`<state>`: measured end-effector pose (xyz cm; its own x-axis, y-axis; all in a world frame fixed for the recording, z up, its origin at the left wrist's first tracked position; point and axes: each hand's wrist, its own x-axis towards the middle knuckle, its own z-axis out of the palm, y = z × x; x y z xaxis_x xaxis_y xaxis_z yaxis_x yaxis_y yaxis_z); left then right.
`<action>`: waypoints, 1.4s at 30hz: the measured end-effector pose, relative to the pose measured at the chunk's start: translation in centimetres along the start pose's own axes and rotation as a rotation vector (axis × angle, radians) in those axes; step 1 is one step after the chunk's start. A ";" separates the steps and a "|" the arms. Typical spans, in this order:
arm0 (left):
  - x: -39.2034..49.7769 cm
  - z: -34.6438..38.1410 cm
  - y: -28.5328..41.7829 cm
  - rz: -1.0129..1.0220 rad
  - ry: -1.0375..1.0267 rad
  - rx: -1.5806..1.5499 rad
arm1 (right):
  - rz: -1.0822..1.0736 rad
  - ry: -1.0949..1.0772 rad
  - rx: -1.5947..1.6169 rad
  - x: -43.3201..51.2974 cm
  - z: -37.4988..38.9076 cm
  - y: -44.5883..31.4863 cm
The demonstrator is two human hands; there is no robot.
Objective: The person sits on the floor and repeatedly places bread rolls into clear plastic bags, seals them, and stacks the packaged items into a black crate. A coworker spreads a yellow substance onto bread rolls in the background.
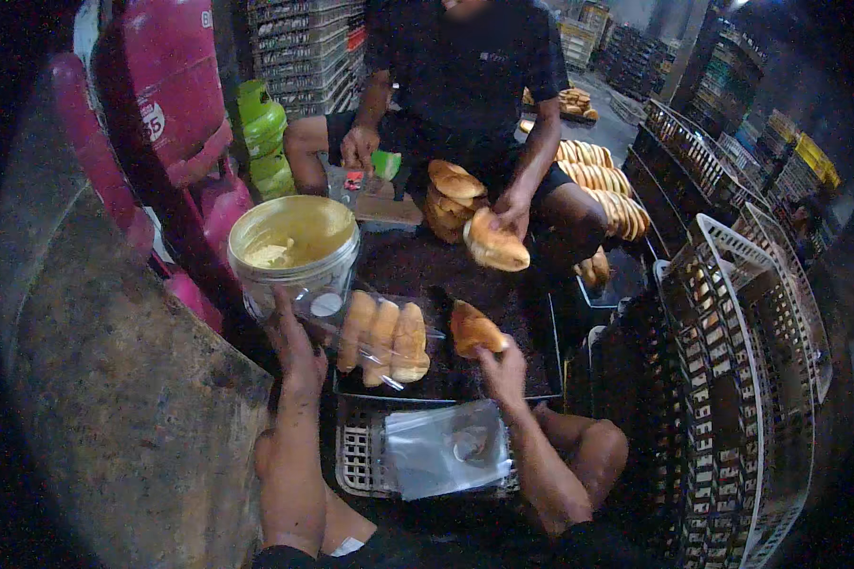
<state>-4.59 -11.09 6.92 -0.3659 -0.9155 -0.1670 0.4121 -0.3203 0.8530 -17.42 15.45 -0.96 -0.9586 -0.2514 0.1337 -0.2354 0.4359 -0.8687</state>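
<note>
My right hand [505, 370] grips one end of a browned bread roll [474, 330] above a dark baking tray [498, 380]. To its left, a clear plastic bag with three long bread rolls [384, 341] lies on the tray. My left hand [297, 348] is beside the bag, its fingers raised against the lower side of a clear tub of pale yellow cream [295, 235]. Whether those fingers hold the bag's edge or the tub cannot be made out. A stack of flat clear plastic bags [445, 451] rests on a plastic crate [356, 455] close to me.
Opposite, a person [470, 85] holds a bread roll [498, 242] beside stacked rolls [452, 195]. Pink gas cylinders [174, 85] and green ones [260, 121] stand left. Tall plastic crates [726, 341] flank the right. Rows of rolls [598, 178] lie behind the person.
</note>
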 end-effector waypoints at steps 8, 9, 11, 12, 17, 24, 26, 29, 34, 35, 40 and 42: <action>0.0 -0.7 -5.9 -0.211 -0.124 -0.086 | 0.203 -0.138 0.826 -5.1 -13.3 -3.5; -0.1 -0.4 -5.7 -0.226 -0.048 -0.080 | 0.221 -0.125 0.946 -6.1 -15.1 -6.2; -1.2 0.2 -4.7 -0.230 -0.031 -0.042 | 0.143 -0.131 1.064 -7.9 -16.7 -11.8; -2.0 0.9 -4.4 -0.221 -0.102 -0.016 | 0.101 -0.090 0.951 -7.4 -16.6 -11.0; -4.8 1.1 -3.8 -0.082 -0.577 -0.073 | 0.081 -0.179 0.900 -6.5 -11.6 -10.2; -9.7 1.3 -5.4 -0.311 -0.694 -0.185 | 0.016 -0.055 0.704 -7.2 -7.7 -8.5; -11.4 0.7 -5.8 -0.263 -0.701 -0.099 | -0.008 -0.004 0.627 -7.6 -7.0 -8.5; -13.8 2.0 -3.7 -0.321 -0.756 0.047 | 0.039 -0.045 0.650 -7.4 -6.6 -7.8; -10.9 1.1 -4.7 -0.474 -0.634 -0.433 | -0.648 0.152 -0.089 -9.5 -5.6 -14.2; -10.1 1.1 -4.3 -0.550 -0.633 -0.571 | -0.743 0.151 -0.200 -9.3 -3.5 -14.6; -8.0 -2.3 -8.1 -0.577 -0.360 -0.130 | -0.741 0.048 -0.311 -7.8 -5.0 -15.8; -8.6 -2.4 -8.3 -0.620 -0.450 -0.252 | -0.746 -0.040 -0.335 -8.1 -3.4 -14.9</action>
<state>-2.90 -1.16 0.13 -0.8687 -0.3845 -0.3122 0.1799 -0.8322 0.5245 -6.67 13.98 12.54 -0.5262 -0.6052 0.5974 -0.8504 0.3752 -0.3688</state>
